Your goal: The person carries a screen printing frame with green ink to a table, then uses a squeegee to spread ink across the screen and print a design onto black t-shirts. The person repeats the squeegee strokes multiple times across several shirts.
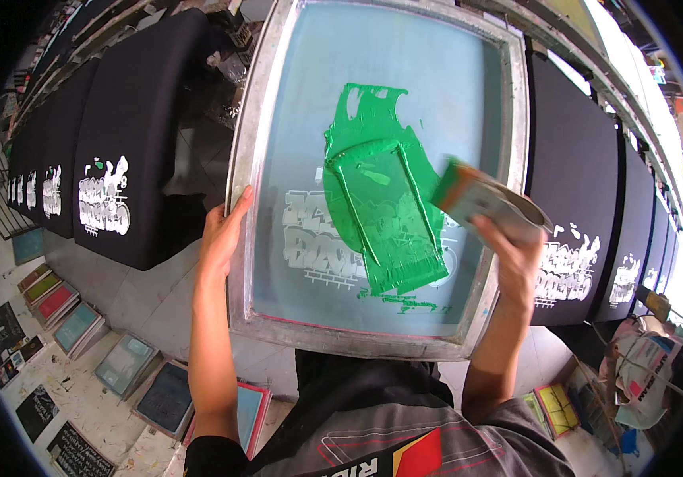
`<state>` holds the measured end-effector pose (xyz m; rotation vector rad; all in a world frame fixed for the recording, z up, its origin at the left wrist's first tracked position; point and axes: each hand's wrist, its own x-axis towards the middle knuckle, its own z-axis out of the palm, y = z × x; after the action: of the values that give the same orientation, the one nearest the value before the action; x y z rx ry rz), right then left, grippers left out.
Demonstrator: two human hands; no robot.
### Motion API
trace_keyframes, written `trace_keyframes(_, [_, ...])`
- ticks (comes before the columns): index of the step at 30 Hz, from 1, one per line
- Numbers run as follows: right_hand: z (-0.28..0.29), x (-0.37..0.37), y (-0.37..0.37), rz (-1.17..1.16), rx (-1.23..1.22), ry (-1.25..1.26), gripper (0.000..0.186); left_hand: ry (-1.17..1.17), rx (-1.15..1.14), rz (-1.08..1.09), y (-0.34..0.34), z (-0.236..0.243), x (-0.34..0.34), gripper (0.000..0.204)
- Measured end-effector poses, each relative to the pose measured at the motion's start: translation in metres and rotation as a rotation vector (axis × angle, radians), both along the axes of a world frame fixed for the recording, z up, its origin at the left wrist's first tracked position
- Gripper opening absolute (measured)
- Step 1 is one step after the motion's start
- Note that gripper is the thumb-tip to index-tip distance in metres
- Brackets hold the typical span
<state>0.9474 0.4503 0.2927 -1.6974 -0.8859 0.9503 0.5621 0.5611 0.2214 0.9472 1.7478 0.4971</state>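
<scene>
A screen-printing frame point(365, 338) with a metal rim and pale blue mesh point(437, 71) is held up before my body. Thick green ink point(385, 207) lies smeared over the middle of the mesh, with raised ridges along the strokes. Light stencil lettering point(305, 246) shows through beside it. At the rim's left side, my left hand point(222, 232) grips the frame, thumb on top and fingers partly hidden behind. My right hand point(512, 253) is closed on a squeegee point(494, 205), whose green-stained edge is tilted over the mesh, right of the ink; whether it touches the mesh I cannot tell.
Black shirts point(139, 103) with white prints stretch in a row at left; more black shirts point(572, 151) line the right. Several small framed screens point(128, 362) lean along the lower left. A bundled bag point(647, 370) sits at lower right, near a yellow screen point(557, 407).
</scene>
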Motion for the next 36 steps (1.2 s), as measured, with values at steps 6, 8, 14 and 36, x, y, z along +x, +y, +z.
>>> trace_keyframes(6, [0.01,-0.058,0.086,0.56,0.311,-0.877,0.031,-0.016,0.016,-0.005,-0.001,0.005,-0.003,0.073])
trace_keyframes(8, [-0.002,-0.066,0.108,0.642,0.38,-1.01,0.025,-0.008,0.0,0.0,-0.001,0.001,-0.005,0.074])
trace_keyframes(14, [-0.021,-0.075,0.121,0.686,0.451,-1.169,0.021,-0.057,-0.02,-0.099,-0.001,0.002,-0.012,0.086])
trace_keyframes(36, [-0.008,-0.05,-0.094,0.722,0.309,-1.184,0.038,0.032,0.117,-0.042,0.0,-0.01,-0.014,0.067])
